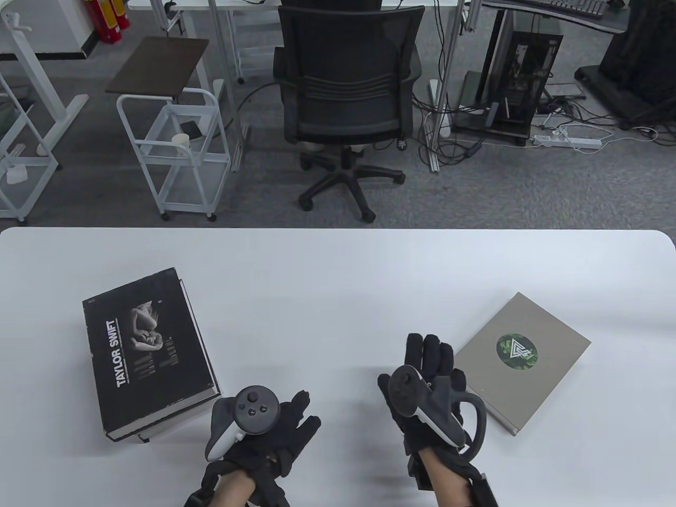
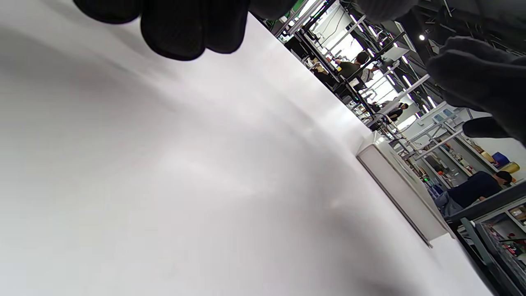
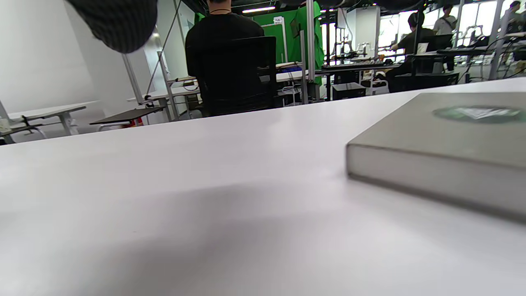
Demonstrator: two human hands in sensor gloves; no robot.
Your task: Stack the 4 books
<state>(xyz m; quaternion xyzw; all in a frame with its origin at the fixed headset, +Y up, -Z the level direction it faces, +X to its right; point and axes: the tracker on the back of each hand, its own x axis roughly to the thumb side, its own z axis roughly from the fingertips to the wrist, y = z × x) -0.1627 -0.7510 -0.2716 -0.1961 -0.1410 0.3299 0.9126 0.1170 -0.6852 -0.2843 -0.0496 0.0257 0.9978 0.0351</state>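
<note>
- Your black book [image 1: 150,351], lettered "TAYLOR SWIFT", lies left on the tabletop [image 1: 338,274], atop another.
- Your grey book [image 1: 523,362] with a green round emblem lies right.
- Your left hand [image 1: 264,428] and right hand [image 1: 430,388] are spread, holding nothing.

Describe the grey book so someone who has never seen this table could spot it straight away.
Start at the white table and look to its right side, just beyond the right hand. The grey book lies flat there, turned at an angle. Unlike the black Taylor Swift book on the left, its plain grey cover carries only a round green emblem.
</note>
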